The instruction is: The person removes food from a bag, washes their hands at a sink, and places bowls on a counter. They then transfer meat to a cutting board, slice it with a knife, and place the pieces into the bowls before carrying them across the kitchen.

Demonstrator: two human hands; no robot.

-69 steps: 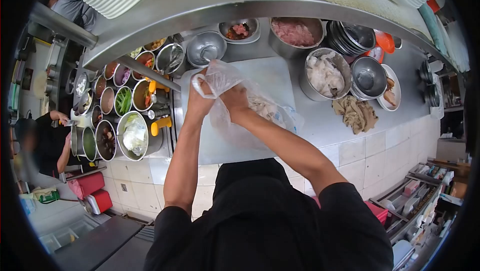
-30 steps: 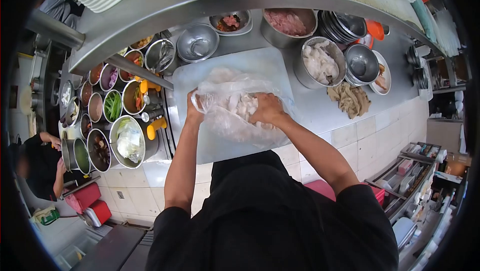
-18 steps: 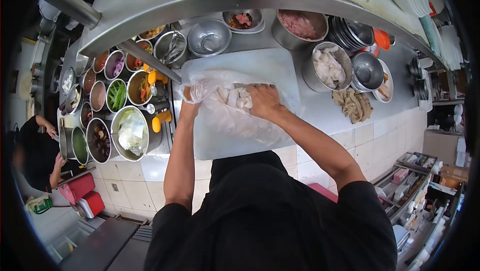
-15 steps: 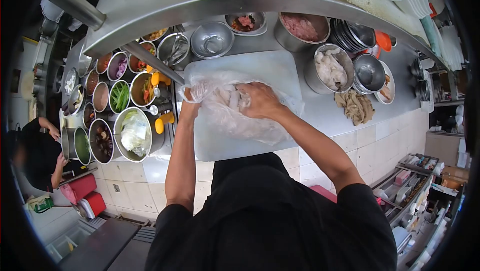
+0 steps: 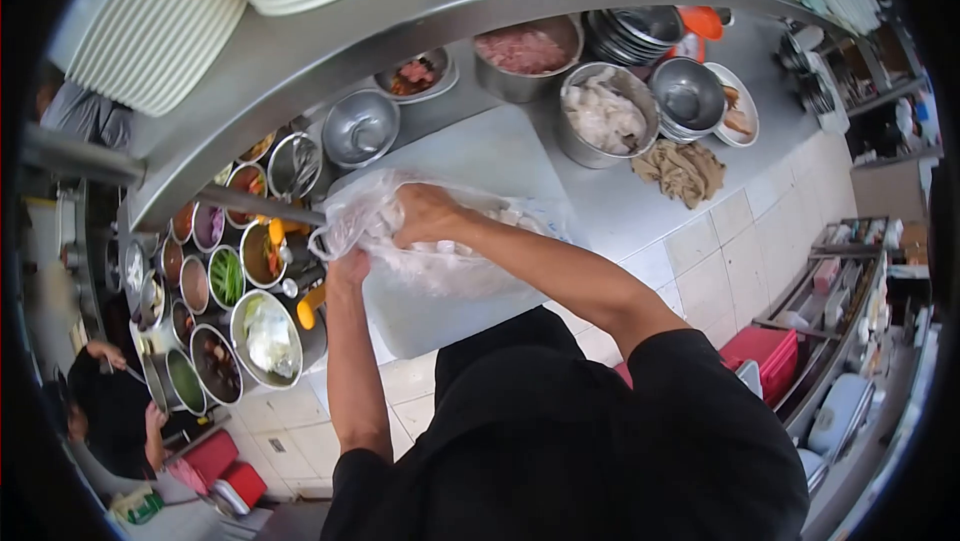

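A clear plastic bag (image 5: 440, 251) of pale, whitish pieces lies on a white cutting board (image 5: 480, 156) on the steel counter. My left hand (image 5: 347, 263) grips the bag's open edge at its left end and holds it up. My right hand (image 5: 425, 213) rests on top of the bag near the opening, fingers curled into the plastic. Both forearms reach forward from my black sleeves.
Steel bowls stand behind the board: pale pieces (image 5: 602, 113), minced meat (image 5: 525, 49), an empty bowl (image 5: 360, 128). A brown cloth (image 5: 682, 169) lies at right. Small ingredient pots (image 5: 225, 276) crowd the left. A steel shelf (image 5: 330, 41) with stacked plates overhangs. Another person (image 5: 110, 411) works lower left.
My right hand has slid left across the bag towards its opening, close to my left hand. The view has tilted and shifted, so the counter now sits further right.
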